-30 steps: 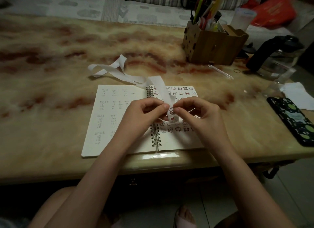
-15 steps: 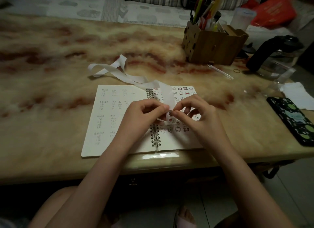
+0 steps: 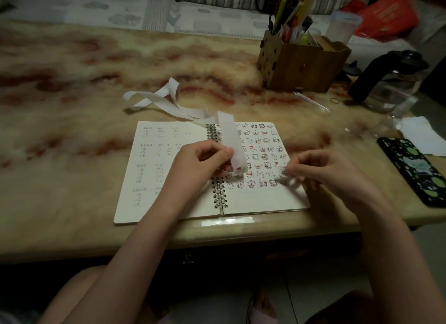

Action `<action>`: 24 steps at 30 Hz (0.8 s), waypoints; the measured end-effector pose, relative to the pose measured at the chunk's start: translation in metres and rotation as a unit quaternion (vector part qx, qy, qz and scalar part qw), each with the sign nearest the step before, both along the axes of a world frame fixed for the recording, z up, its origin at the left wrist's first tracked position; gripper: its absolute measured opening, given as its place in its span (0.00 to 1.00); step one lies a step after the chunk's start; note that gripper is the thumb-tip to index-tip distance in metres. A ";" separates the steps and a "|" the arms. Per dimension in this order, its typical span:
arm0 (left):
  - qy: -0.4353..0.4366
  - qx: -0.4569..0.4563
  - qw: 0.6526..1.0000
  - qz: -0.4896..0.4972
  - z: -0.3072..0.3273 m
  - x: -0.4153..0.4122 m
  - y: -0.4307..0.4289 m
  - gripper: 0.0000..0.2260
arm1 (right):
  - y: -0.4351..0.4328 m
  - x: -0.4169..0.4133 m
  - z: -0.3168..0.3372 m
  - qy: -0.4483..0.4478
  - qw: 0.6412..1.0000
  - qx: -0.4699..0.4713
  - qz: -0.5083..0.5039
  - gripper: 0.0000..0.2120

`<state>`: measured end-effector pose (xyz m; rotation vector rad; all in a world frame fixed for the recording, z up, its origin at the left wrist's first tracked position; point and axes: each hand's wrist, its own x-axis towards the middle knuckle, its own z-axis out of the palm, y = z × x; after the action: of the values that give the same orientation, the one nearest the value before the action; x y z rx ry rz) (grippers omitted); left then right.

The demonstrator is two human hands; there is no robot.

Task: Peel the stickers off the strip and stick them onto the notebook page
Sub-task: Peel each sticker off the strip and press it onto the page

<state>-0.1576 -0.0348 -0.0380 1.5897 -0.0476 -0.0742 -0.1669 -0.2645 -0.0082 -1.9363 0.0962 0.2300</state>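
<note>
An open spiral notebook lies at the table's near edge. Its right page holds several rows of small cartoon stickers; the left page has handwriting. A long white sticker strip curls from the table's middle down over the spiral. My left hand pinches the strip's lower end, where a sticker with a red mark still sits. My right hand hovers over the right page's right side, blurred, with a small sticker pinched at its fingertips near the lowest sticker rows.
A wooden pen holder stands at the back right, with a clear pen and a rubber band near it. A black kettle, white paper and a patterned phone occupy the right edge.
My hands were together at the strip's end over the spiral. My right hand has pulled away to the right with a sticker; my left hand keeps the strip.
</note>
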 end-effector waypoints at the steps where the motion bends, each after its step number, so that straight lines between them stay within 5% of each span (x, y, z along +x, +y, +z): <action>1: 0.000 -0.001 1.000 -0.001 0.000 0.000 0.000 0.05 | -0.005 0.000 0.000 0.006 1.000 -0.007 -0.013 0.02; 24: 0.010 0.007 1.000 0.011 -0.001 0.000 -0.001 0.04 | -0.013 -0.003 -0.002 0.085 0.992 -0.040 -0.079 0.07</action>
<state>-0.1579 -0.0361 -0.0387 1.6031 -0.0147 -0.0741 -0.1695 -0.2776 -0.0098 -1.9751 0.3747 0.2896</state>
